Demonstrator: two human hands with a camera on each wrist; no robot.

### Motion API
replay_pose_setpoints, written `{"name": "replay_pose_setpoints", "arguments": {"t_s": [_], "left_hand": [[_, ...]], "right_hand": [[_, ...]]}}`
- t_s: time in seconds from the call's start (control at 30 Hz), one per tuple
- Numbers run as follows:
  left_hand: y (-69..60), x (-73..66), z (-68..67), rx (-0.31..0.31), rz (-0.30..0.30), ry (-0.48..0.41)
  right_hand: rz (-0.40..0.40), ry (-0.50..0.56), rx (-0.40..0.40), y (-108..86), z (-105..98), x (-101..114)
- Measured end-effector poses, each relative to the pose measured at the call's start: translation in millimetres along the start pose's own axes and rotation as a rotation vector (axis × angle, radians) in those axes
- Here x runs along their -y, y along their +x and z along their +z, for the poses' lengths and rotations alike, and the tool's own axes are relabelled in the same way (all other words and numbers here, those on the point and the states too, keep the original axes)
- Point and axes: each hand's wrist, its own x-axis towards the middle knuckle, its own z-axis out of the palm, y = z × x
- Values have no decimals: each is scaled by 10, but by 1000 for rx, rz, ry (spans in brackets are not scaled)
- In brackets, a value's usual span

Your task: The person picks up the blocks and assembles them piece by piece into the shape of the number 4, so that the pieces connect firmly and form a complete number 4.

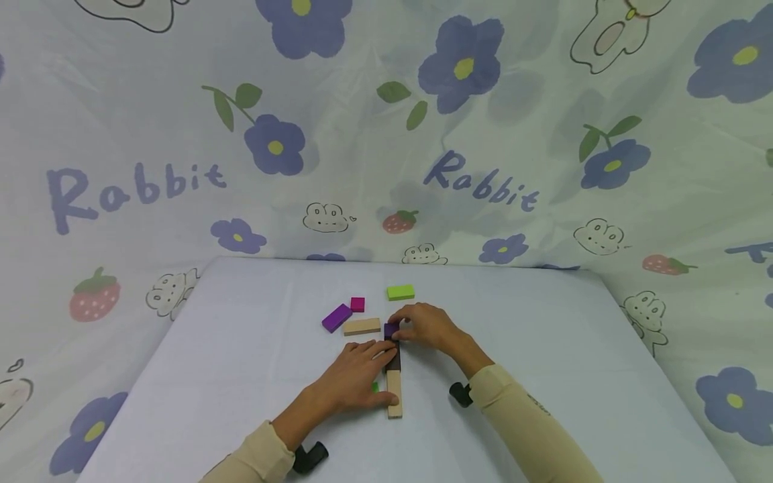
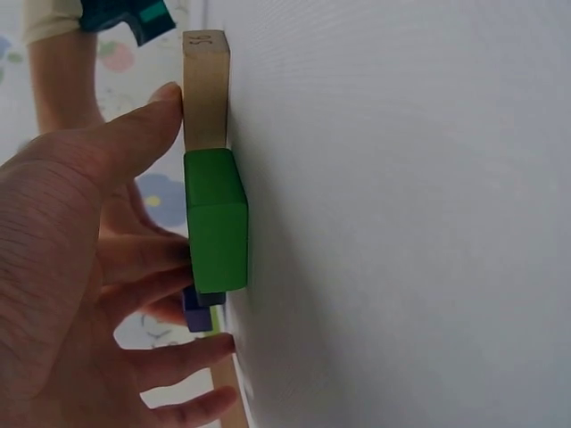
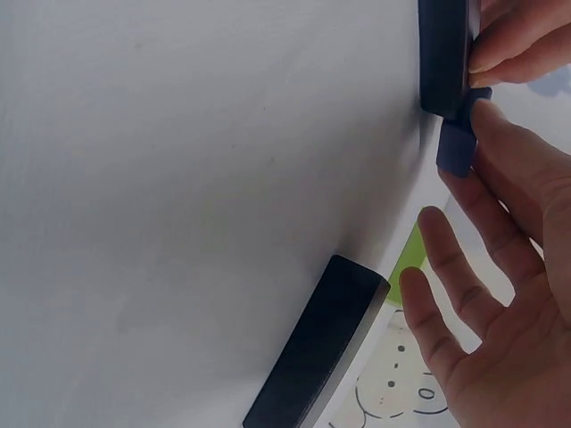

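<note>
A row of blocks runs away from me in the head view: a plain wooden block (image 1: 394,389) nearest, then a dark block (image 1: 394,362), then a small purple cube (image 1: 391,329) at the far end. My right hand (image 1: 430,327) pinches the purple cube between thumb and fingers. Across the row's left side lies my left hand (image 1: 356,376), fingers fairly straight, its thumb touching the wooden block and its forefinger the dark one. A green block (image 2: 217,223) stands against the row, mostly covered by that hand in the head view.
Beyond the hands lie another wooden block (image 1: 362,327), a purple block (image 1: 337,318), a magenta cube (image 1: 357,304) and a lime block (image 1: 400,292). A separate black block (image 3: 317,343) shows in the right wrist view. All rest on a white-covered table (image 1: 241,349) before a printed cloth.
</note>
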Motion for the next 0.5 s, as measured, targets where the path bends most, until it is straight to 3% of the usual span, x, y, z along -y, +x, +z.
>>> {"name": "replay_pose_setpoints", "arguments": {"t_s": [0.5], "left_hand": [[-1, 10, 22, -1, -3, -6]], "right_hand": [[3, -10, 16, 5, 22, 7]]}}
